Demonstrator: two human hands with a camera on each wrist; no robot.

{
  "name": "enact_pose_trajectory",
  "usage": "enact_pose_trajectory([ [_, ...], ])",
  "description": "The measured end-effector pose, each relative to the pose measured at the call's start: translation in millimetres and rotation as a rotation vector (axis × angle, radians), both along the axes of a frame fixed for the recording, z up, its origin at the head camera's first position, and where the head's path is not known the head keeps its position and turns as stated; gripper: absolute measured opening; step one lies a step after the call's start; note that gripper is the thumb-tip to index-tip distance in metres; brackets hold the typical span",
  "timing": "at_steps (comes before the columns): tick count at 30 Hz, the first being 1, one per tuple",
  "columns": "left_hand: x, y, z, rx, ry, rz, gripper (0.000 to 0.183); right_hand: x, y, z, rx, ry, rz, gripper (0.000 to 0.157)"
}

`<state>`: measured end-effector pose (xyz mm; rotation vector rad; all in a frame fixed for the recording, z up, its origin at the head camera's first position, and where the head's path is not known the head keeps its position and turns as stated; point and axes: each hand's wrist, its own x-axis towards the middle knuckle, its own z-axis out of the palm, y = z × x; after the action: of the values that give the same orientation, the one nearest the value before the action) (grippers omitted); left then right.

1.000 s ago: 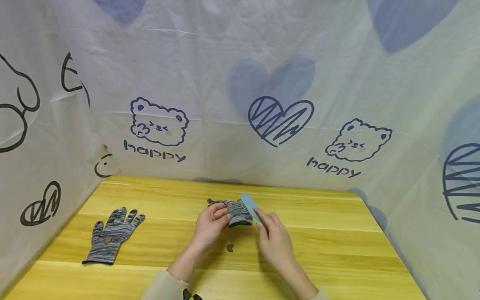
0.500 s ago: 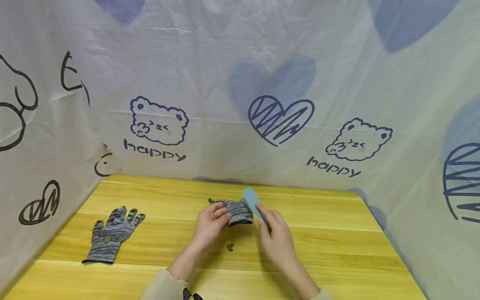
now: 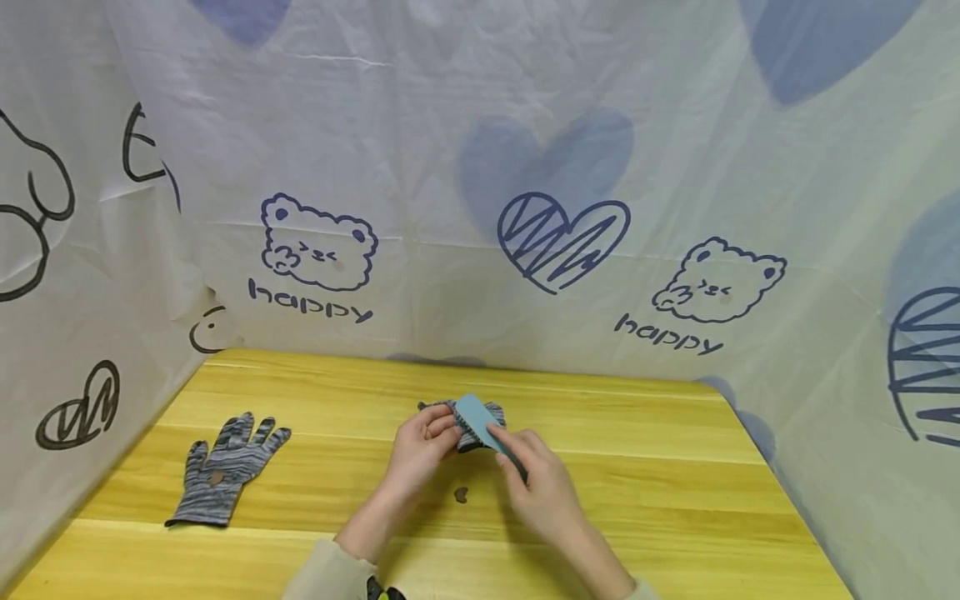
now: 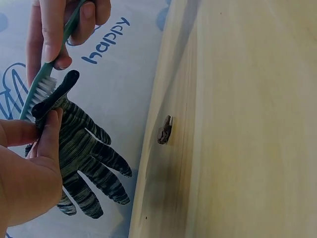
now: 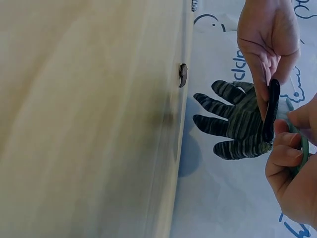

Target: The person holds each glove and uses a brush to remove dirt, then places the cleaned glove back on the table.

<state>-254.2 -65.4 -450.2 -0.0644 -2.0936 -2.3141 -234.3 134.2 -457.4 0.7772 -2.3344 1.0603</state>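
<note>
A grey-and-black striped knit glove point(image 4: 81, 148) hangs in the air with its fingers pointing down. My left hand point(image 3: 420, 446) pinches it near the black cuff point(image 5: 272, 106). My right hand point(image 3: 542, 492) grips a blue-green brush point(image 3: 474, 417) by its handle, index finger laid along the back. White bristles point(image 4: 45, 88) lie right at the glove beside the cuff, close to my left fingertips. In the head view the brush head covers much of the glove.
A second striped glove point(image 3: 206, 500) lies flat at the left of the wooden table point(image 3: 675, 500), a brown piece point(image 3: 216, 478) on its palm. A small dark brown lump point(image 3: 461, 496) lies below my hands. Printed sheeting point(image 3: 442, 167) encloses the back and sides.
The brush first shifted slightly right and up, then swept left and down across the held glove, the right hand following. My left hand and the glove stay in place.
</note>
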Motion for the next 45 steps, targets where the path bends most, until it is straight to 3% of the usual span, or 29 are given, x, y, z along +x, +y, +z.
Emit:
enact_pose_trajectory([
  [7, -1.0, -1, -2.2, -0.003, -0.004, 0.015, 0.047, 1.8, -3, 0.1, 0.022, -0.063, -0.062, 0.045],
  [19, -1.6, 0, -4.0, 0.008, 0.003, 0.015, 0.045, 3.0, -5, -0.7, 0.011, -0.066, -0.17, 0.043],
  [28, 0.6, -1, -3.5, 0.018, 0.014, 0.014, 0.046, 0.4, -2, -2.5, 0.004, 0.015, -0.228, 0.042],
  [38, 1.8, -2, 0.4, 0.03, 0.005, 0.038, 0.046, -4.6, 6, -0.2, -0.029, -0.048, -0.235, 0.043],
  [45, -5.0, -20, 5.3, 0.023, -0.001, 0.081, 0.048, -8.3, 17, 7.5, -0.091, -0.143, -0.246, 0.042],
])
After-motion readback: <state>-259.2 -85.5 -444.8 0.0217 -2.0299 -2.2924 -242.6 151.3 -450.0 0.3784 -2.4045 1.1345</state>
